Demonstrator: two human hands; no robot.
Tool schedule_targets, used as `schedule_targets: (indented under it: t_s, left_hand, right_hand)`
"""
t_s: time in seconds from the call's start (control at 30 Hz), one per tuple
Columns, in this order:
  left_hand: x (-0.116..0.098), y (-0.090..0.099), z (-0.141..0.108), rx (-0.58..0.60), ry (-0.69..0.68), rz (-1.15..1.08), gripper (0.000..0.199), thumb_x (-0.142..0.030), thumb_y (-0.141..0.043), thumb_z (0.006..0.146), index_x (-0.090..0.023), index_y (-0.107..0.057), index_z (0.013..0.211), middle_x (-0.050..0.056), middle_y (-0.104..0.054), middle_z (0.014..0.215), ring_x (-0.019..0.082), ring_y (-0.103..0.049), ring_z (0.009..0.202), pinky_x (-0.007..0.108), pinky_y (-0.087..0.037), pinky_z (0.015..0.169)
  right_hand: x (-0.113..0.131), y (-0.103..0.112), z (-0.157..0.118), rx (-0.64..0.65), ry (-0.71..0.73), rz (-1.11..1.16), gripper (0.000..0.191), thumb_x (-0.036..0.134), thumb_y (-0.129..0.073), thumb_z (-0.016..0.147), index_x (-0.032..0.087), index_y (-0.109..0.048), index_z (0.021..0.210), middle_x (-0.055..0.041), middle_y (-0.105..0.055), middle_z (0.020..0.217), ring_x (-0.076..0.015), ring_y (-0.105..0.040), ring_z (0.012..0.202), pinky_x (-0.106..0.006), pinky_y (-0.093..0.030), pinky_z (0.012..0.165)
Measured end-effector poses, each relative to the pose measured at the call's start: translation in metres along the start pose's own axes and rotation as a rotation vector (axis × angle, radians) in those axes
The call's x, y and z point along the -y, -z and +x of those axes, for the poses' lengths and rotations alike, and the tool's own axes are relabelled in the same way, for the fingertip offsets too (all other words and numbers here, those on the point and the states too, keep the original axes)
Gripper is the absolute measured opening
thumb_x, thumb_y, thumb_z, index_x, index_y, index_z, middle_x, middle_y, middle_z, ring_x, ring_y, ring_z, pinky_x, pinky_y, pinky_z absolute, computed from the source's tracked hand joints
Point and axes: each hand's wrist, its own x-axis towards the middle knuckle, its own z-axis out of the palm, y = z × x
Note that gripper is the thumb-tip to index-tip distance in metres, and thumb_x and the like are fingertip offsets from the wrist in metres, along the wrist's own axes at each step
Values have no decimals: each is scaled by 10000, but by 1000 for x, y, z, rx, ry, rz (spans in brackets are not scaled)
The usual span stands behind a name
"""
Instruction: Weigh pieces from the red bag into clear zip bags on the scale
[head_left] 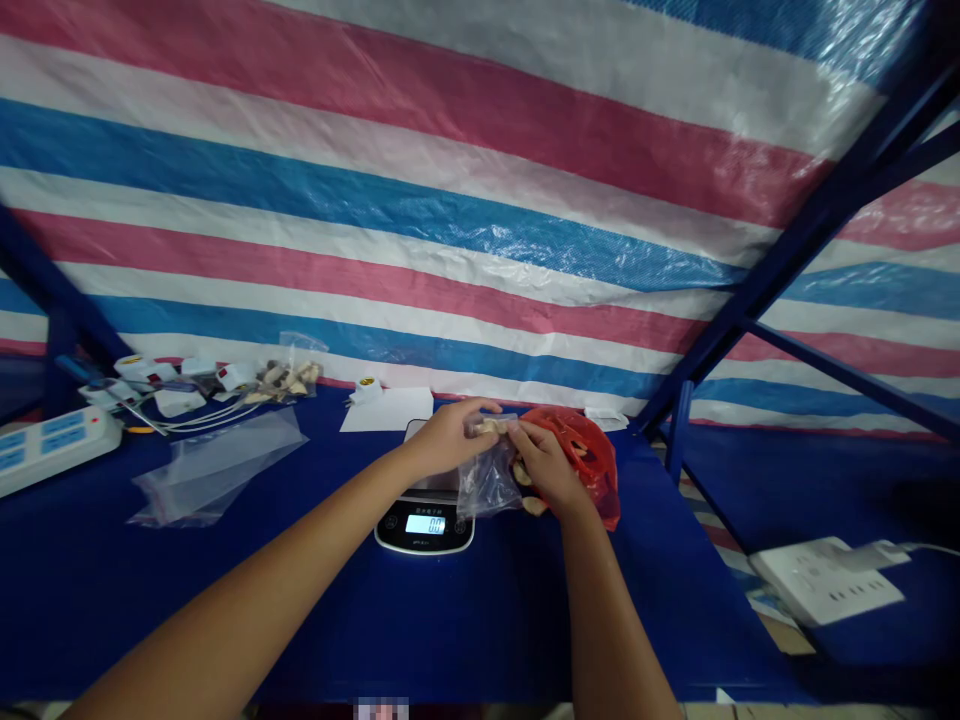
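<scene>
Between my two hands hangs a clear plastic bag [489, 488], its upper edge gripped from both sides. My left hand [452, 437] is closed on the left of that edge, with a pale piece [487, 427] by its fingertips; whether this lies inside the bag I cannot tell. My right hand [550, 466] pinches the edge from the right. Partly behind the left hand and the bag stands a digital kitchen scale [425, 535], its lit display seeming to read zero. A red plastic bag [601, 490] sits just beyond my right hand, with several beige slices [534, 506] at its near-left side.
Flat clear bags [225, 465] lie on the blue table [480, 630] at left, near a power strip [64, 440], white plugs and cables [184, 385] and a bag of beige pieces [291, 378]. White paper [390, 410] lies behind the scale. Another power strip [829, 580] is at right.
</scene>
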Motion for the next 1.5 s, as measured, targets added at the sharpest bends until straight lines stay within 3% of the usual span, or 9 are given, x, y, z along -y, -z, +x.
schedule_targets:
  t_s: [0.13,0.27,0.4,0.53,0.67,0.9,1.1,1.33,1.5]
  left_hand:
    - [19,14,-6,-195,160,-21,412,-464,-706,802,-196,-624,1103,54,-733,947,182,-680,780,305,-507,706]
    - [36,42,-32,-322,332,413,502,-572,-661,812,-192,-592,1133,96,-719,984,269,-681,883,369,-505,749]
    - [28,52,-66,-445,200,739,480,-611,-583,866,-177,-603,1070,154,-664,1159,332,-603,1154,429,-484,929]
    - [0,26,-81,-198,68,735,444,-530,-636,851,-202,-592,1148,108,-680,1146,265,-660,1034,360,-516,836]
    - [-16,-1,-76,-6,82,936,204,-201,-495,887,-163,-654,1009,121,-704,984,265,-692,885,361,-497,741]
    - [-21,6,-71,-50,69,653,182,-200,-499,902,-184,-648,799,60,-685,812,184,-631,756,310,-424,708]
    - [-30,16,-75,-66,83,357,291,-307,-524,909,-196,-583,647,23,-598,608,134,-520,550,283,-323,563]
    - [-44,36,-74,-49,189,3,169,-329,-572,867,-195,-648,796,-5,-642,634,141,-622,488,250,-438,486]
    - [-52,46,-71,-10,152,-60,169,-336,-597,856,-185,-668,828,-5,-659,638,135,-628,488,248,-480,487]
  right_hand:
    - [3,8,1,-209,-12,-8,455,635,-581,863,193,-679,822,4,-592,666,-126,-482,548,-251,-369,500]
    - [0,17,3,-324,-62,-79,389,578,-586,852,224,-598,690,2,-582,640,-150,-503,571,-276,-396,549]
    - [-4,12,3,-278,-138,-108,332,529,-604,844,237,-595,686,-17,-604,646,-182,-534,610,-305,-423,593]
    - [-4,8,-1,-125,-182,51,256,463,-704,786,237,-603,722,-3,-620,688,-179,-554,640,-303,-439,623]
    - [8,7,-21,18,-189,142,252,414,-782,770,233,-624,846,15,-641,773,-167,-596,700,-283,-457,653]
    - [10,-50,-58,-272,13,175,537,464,-908,641,247,-459,839,2,-664,805,-176,-639,742,-323,-529,729]
    - [14,-75,-51,-417,173,-1,471,513,-837,751,241,-456,806,-90,-711,913,-236,-697,870,-375,-558,805]
    - [43,-64,-55,-269,316,-387,388,496,-831,781,228,-551,787,-51,-646,866,-209,-624,819,-329,-525,716]
    - [78,-55,-56,-9,357,-538,289,368,-854,773,225,-678,951,-46,-669,968,-200,-630,867,-317,-526,762]
